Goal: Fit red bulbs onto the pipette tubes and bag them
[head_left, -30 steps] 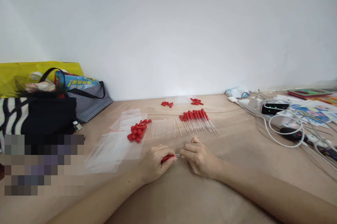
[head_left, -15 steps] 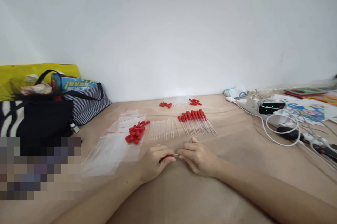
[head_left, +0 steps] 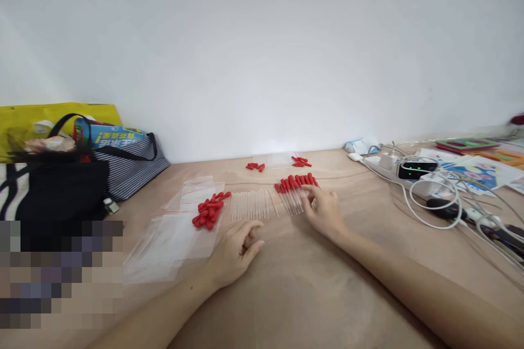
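Observation:
My left hand [head_left: 239, 250] rests near the table's middle, thumb and fingers apart, with nothing between them. Over the right part of a row of red-bulbed droppers [head_left: 295, 185] is my right hand [head_left: 323, 210]. Its fingers are curled and cover some of the clear stems; whether it pinches one is hidden. Left of that row lie several clear pipette tubes [head_left: 249, 205] side by side. A pile of loose red rubber bulbs [head_left: 209, 212] sits on clear zip bags [head_left: 164, 242], beyond my left hand.
Farther back lie more red bulbs [head_left: 256, 166], another red cluster [head_left: 301, 161] and faint clear tubes [head_left: 279, 161]. Bags [head_left: 135, 166] and a small bottle [head_left: 111, 206] stand at left. At right are a power strip with cables [head_left: 429, 188] and papers [head_left: 475, 169].
My hands have parted from around a red bulb and clear stem. The right moved forward and right onto the dropper row; the left opened, and the red bulb no longer shows in it.

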Demonstrator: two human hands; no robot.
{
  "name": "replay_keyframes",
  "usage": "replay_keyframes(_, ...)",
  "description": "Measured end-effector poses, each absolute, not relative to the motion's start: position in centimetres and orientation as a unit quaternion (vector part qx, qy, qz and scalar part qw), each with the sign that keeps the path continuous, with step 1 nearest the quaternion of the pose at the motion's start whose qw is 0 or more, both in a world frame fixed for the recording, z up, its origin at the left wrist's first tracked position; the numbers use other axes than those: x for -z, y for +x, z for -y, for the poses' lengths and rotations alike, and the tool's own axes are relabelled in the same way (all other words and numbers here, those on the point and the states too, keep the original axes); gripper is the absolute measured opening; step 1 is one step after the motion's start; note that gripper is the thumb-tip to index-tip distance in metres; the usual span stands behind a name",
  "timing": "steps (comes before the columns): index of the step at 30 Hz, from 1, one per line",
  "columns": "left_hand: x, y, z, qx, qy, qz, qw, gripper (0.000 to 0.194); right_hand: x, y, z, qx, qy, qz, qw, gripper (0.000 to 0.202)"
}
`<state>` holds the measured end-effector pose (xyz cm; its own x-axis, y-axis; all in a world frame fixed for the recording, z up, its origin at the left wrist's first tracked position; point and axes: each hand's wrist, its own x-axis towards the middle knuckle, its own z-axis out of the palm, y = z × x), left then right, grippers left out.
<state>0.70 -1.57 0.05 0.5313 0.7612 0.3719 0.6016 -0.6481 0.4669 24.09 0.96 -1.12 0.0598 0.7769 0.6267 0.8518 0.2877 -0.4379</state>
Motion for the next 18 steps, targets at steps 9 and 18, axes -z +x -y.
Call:
replay_keyframes(9, -0.6, 1.0, 1.8, -0.219, 0.890, -0.365, 0.160, 0.016, 0.5, 23.1, -4.9, -0.022, -0.744, 0.570, 0.348, 0.013)
replay_keyframes(18, -0.5, 1.0, 1.6, -0.208, 0.891, -0.370, 0.163, 0.014, 0.7, 22.3, -4.5, 0.049, -0.689, 0.627, 0.361, 0.015)
